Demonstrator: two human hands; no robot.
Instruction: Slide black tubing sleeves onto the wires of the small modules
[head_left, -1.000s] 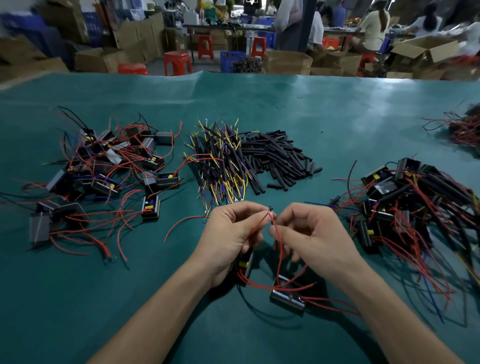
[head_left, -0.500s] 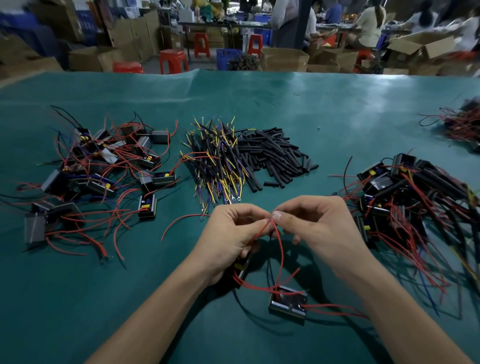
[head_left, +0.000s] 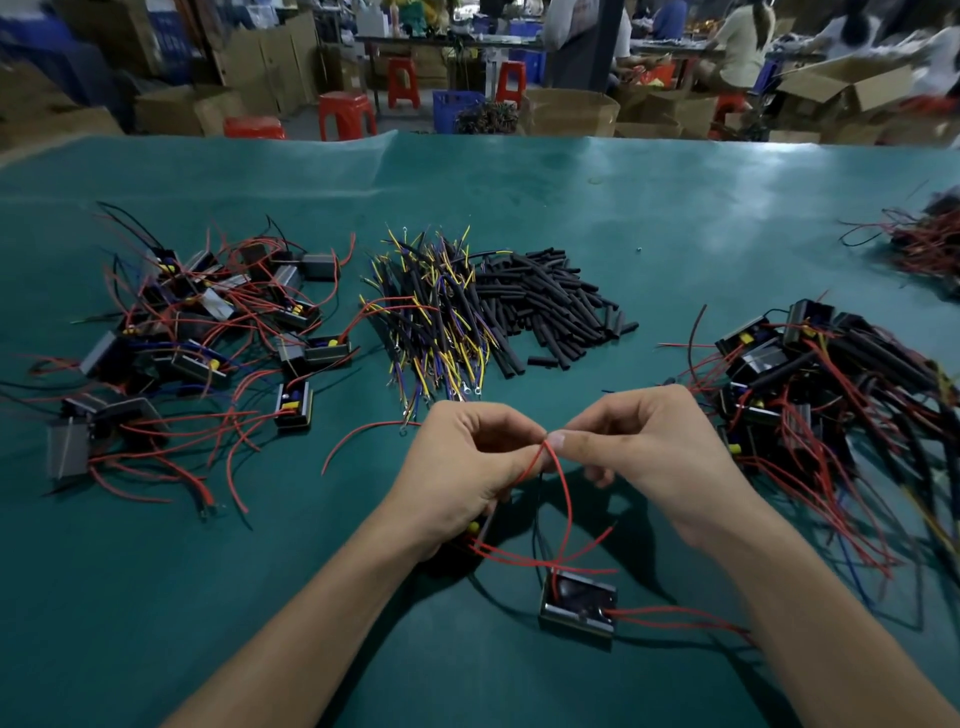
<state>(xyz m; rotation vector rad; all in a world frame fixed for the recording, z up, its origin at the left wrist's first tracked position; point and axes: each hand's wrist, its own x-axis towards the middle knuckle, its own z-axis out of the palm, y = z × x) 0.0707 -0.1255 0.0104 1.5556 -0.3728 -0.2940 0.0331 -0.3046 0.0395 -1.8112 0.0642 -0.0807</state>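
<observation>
Step in hand: you were gathering red wire ends at your fingertips, seemingly readying them for a sleeve.
Left hand (head_left: 457, 467): your fingers were curled, pinching the red wires (head_left: 563, 499); a module sat partly hidden beneath the palm.
Right hand (head_left: 649, 452): your thumb and forefinger pinched the same wire ends.
Module (head_left: 579, 605): it lay on the green mat (head_left: 675, 234), near your wrists.
Black sleeves (head_left: 550, 306): they were piled beyond your hands; none was visibly held.
Next move: probably you needed to free one hand and fetch a sleeve.
</observation>
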